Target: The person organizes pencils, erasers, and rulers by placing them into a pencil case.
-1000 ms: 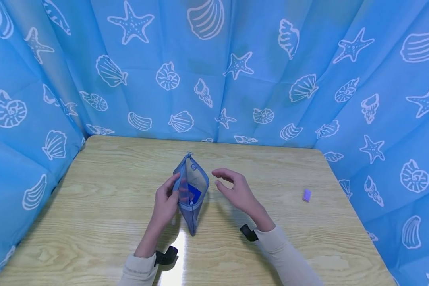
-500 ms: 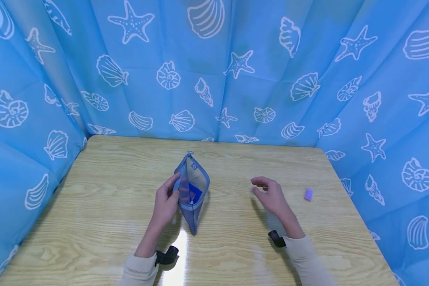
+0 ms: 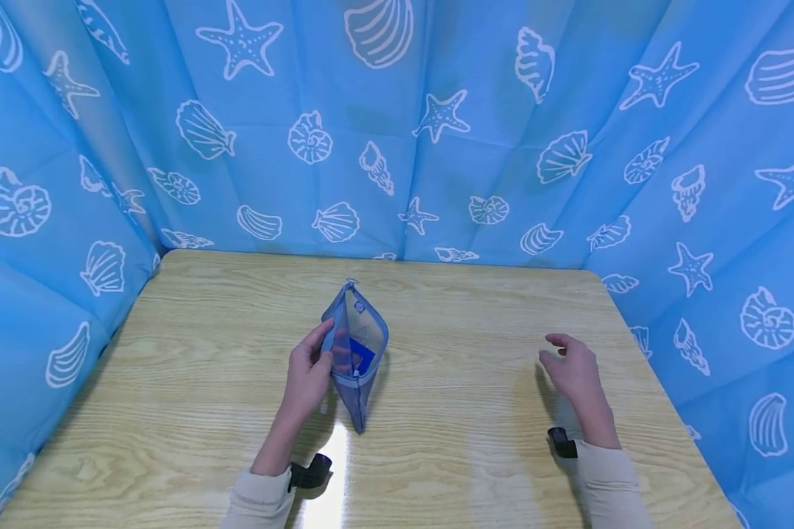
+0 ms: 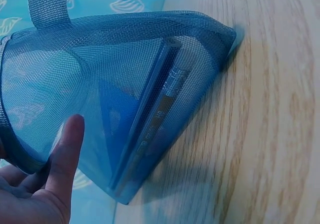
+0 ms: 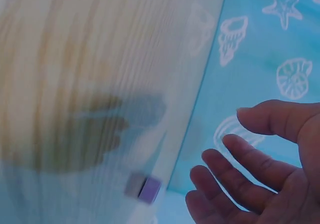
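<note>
My left hand (image 3: 309, 375) pinches the near side of a blue mesh zip pouch (image 3: 347, 400), whose mouth gapes upward. Through the mesh in the left wrist view show a dark-blue flat piece (image 4: 117, 119) and a long, slim, pencil-like item (image 4: 165, 102) with a silvery band. The thumb of the left hand (image 4: 55, 184) lies against the mesh. Over the right part of the table hovers my right hand (image 3: 574, 371), fingers loosely bent and holding nothing. Below it, in the right wrist view, a small purple-and-grey block (image 5: 150, 189) lies on the table; the hand hides it in the head view.
The wooden table (image 3: 205, 330) has a blue curtain (image 3: 370, 110) with white shell and starfish prints behind it and at both sides. The block lies near the table's right edge. A black wrist camera (image 3: 311, 472) sits on the left cuff.
My right hand has moved away from the pouch, far to the right, and now covers the purple block in the head view. The left hand and the pouch have stayed put.
</note>
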Tool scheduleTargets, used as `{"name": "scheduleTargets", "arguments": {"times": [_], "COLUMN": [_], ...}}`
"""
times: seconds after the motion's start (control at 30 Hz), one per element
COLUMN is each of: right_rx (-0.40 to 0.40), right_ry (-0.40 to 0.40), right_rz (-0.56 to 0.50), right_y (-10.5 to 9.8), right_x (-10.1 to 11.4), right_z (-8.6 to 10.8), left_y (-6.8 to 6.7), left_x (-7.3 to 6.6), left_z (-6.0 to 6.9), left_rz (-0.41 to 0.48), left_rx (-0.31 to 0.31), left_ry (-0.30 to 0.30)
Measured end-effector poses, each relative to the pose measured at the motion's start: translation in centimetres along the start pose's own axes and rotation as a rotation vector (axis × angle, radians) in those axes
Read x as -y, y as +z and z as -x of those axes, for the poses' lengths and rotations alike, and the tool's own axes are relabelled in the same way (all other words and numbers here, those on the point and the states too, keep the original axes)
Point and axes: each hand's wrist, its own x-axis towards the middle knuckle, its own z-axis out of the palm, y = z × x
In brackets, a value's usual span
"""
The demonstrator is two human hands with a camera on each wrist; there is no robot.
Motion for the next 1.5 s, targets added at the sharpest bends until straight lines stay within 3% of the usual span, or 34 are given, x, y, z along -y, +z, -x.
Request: {"name": "scheduleTargets", "arguments": {"times": [0.17, 0.37, 0.67, 1.03, 1.27, 1.5], "right_rx": [0.008, 0.092, 0.155, 0.146, 0.167, 0.150], "right_ry": [0.039, 0.116, 0.180, 0.147, 0.069, 0.094], "right_rz": [0.037, 0.082, 0.131, 0.074, 0.051, 0.050], "right_y": [-1.1, -2.3, -3.0, -2.6, -2.0, -1.7], "right_x": [-1.4, -2.9, -4.2, -4.5, -4.0, -4.3], "right_z": [-0.2, -0.9, -1.3, -2.3, -2.9, -2.9], "left_y": [0.0, 0.1, 0.3, 0.2, 0.2, 0.2], "left_x": [-0.1, -0.3, -0.4, -0.6, -0.6, -0.6], "left_z": [0.0, 0.0, 0.0, 0.1, 0.2, 0.3], "left_rz": [0.007, 0.012, -0.006, -0.002, -0.011, -0.015], "left_rx": [-0.001, 0.013, 0.007, 0.017, 0.005, 0.014], "left_ry": [-0.005, -0.013, -0.021, -0.027, -0.038, -0.022]}}
